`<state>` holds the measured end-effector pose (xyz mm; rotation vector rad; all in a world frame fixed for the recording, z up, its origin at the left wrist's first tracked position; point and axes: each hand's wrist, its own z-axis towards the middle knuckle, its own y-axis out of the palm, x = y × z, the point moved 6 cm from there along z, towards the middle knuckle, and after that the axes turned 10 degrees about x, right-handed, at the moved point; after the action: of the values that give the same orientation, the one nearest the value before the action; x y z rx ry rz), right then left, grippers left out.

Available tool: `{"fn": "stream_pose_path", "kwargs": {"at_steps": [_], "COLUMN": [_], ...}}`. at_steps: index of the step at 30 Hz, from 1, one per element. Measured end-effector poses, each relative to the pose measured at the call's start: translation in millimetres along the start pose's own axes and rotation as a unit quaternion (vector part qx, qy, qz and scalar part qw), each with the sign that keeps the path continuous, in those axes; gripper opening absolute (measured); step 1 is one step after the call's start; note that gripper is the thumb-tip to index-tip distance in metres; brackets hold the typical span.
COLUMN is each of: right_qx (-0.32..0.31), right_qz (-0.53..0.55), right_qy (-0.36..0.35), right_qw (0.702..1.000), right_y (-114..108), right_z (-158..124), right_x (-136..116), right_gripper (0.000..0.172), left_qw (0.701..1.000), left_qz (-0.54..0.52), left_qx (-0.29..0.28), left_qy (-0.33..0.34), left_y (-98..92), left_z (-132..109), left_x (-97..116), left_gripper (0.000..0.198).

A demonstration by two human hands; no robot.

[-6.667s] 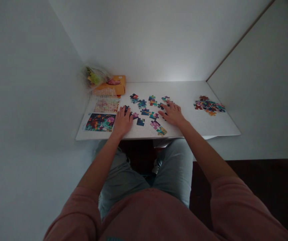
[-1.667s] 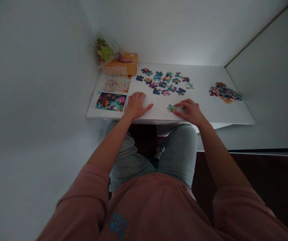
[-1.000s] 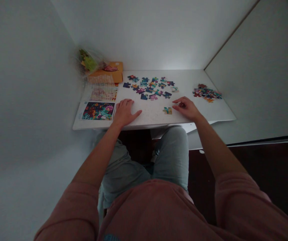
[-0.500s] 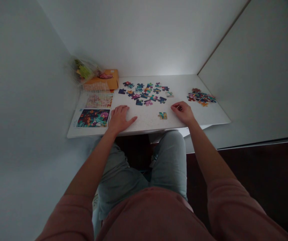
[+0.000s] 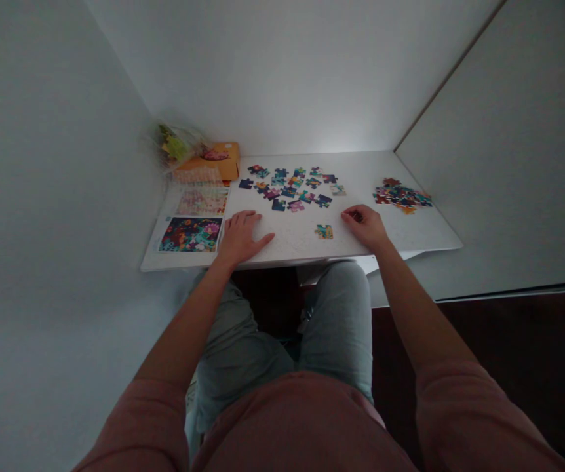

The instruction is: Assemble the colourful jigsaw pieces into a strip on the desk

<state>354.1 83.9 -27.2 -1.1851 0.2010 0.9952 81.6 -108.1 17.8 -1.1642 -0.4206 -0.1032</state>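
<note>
My left hand (image 5: 240, 237) lies on the white tabletop with its fingers spread, beside the right edge of a printed picture sheet (image 5: 190, 235). Thumb and fingers of my right hand (image 5: 365, 226) are pinched together just above the table; a dark patch shows inside the curled fingers, too small to name. A single yellow and teal puzzle piece (image 5: 324, 231) lies between the two hands, nearer the right one. Beyond them, several loose puzzle pieces (image 5: 290, 191) are spread over the middle of the table. To the right of my right hand is a heap of puzzle pieces (image 5: 400, 195).
An orange box (image 5: 231, 160) stands at the back left, with a clear plastic bag (image 5: 177, 144) holding something green and yellow next to it. Walls border the white table (image 5: 282, 252) at the back and left, and a pale panel (image 5: 508, 164) rises on the right.
The whole view has shifted slightly, so everything sits a little lower and further right. Both hands keep nearly the same pose and place on the table.
</note>
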Motion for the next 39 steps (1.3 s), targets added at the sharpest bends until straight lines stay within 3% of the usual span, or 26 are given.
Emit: {"fn": "stream_pose_path", "kwargs": {"at_steps": [5,8,11,17,22,30,35,39], "right_qx": [-0.002,0.002,0.005,0.004,0.005,-0.001,0.004,0.000], "right_qz": [-0.046,-0.073,-0.092,-0.100,-0.083,-0.089,-0.089,-0.095], "right_qy": [-0.019,-0.031,-0.029,-0.033,-0.035,-0.021,-0.024,-0.018], "right_qw": [0.999,0.997,0.995,0.994,0.996,0.996,0.996,0.995], "right_y": [1,2,2,2,1,0,0,2], "right_z": [1,3,5,7,8,10,9,8], "right_x": [-6,-12,-16,-20,-21,-21,-20,-18], "right_gripper": [0.016,0.015,0.015,0.018,0.020,0.020,0.021,0.027], "left_qw": [1.000,0.998,0.997,0.997,0.992,0.995,0.993,0.992], "left_qz": [-0.011,-0.034,-0.037,-0.004,0.075,0.057,0.067,0.075], "left_qx": [0.010,0.034,0.042,0.049,0.057,0.027,0.059,0.031], "left_qy": [-0.008,-0.035,-0.050,-0.051,-0.088,-0.077,-0.078,-0.095], "left_y": [1.0,4.2,15.4,53.7,77.1,98.7,96.9,98.0], "left_z": [1,16,49,133,172,192,191,189], "left_x": [-5,-13,-12,16,27,26,20,17], "left_gripper": [0.052,0.044,0.043,0.054,0.059,0.039,0.057,0.058]}}
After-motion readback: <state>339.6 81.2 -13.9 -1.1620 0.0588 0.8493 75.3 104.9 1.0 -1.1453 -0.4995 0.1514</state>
